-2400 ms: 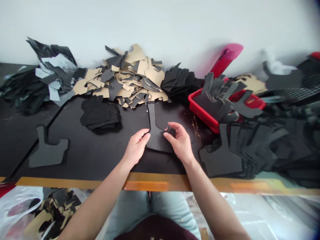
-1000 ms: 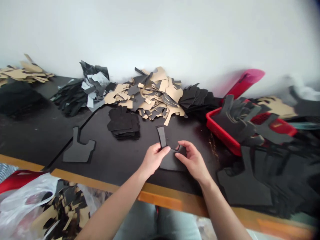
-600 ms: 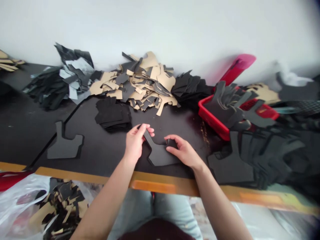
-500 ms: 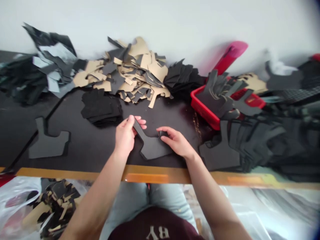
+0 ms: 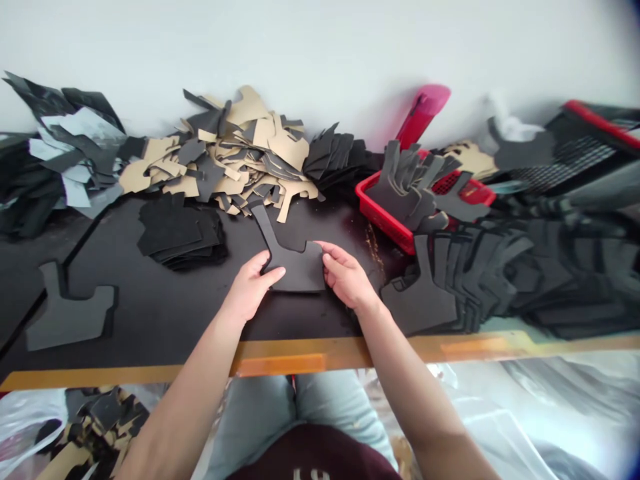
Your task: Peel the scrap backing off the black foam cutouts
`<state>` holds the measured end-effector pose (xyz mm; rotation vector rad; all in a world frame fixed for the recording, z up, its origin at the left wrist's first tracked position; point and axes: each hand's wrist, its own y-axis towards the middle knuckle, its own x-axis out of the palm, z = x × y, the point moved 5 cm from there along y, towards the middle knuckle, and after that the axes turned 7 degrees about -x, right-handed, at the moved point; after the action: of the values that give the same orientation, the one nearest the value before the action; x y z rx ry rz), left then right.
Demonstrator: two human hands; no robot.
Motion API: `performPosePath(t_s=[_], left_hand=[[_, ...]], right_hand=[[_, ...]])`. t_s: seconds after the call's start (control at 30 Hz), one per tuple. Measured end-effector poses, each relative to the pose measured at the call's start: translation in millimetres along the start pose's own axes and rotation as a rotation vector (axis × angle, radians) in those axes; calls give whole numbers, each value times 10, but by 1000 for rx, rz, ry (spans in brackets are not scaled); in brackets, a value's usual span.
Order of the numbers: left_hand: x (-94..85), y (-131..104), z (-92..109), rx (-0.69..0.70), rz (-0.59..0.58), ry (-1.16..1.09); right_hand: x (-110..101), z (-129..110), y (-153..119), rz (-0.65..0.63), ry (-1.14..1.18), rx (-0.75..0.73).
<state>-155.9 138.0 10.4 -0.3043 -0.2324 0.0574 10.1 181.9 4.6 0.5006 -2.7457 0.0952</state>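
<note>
Between my two hands is a dark grey foam-like cut piece (image 5: 297,268) with a long narrow arm pointing up and away to the left. My left hand (image 5: 253,283) grips its left side, thumb on the top face. My right hand (image 5: 346,273) pinches its right edge. To the left, a similar grey piece (image 5: 73,313) lies on the dark table. A stack of black cut pieces (image 5: 183,233) sits just beyond my left hand. On my right, a long row of overlapping grey pieces (image 5: 430,293) reaches along the table.
Tan and grey cut pieces (image 5: 260,153) are heaped against the wall. A red basket (image 5: 385,217) holds more grey pieces. Black and pale sheets (image 5: 83,153) lie at the back left. Orange tape (image 5: 280,364) marks the front edge. Below left, a plastic bag (image 5: 35,420) and scraps show.
My left hand has slid from the narrow arm to the piece's left side. The piece has turned, its arm now pointing farther away from me. The camera view has shifted right.
</note>
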Motion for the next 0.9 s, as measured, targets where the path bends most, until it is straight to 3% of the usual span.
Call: performPosePath(t_s=[0.2, 0.5, 0.63, 0.73, 0.9], left_hand=[[-43, 23, 6, 19, 40, 14], [6, 11, 31, 45, 21, -28], [-30, 44, -5, 28, 45, 19], [-84, 62, -63, 19, 113, 96], [-118, -25, -93, 26, 234, 209]], right_hand=[[0, 23, 2, -72, -34, -46], [53, -90, -13, -49, -126, -100], [14, -149, -9, 33, -335, -212], [-47, -161, -22, 132, -545, -269], [-66, -176, -120, 192, -897, -299]])
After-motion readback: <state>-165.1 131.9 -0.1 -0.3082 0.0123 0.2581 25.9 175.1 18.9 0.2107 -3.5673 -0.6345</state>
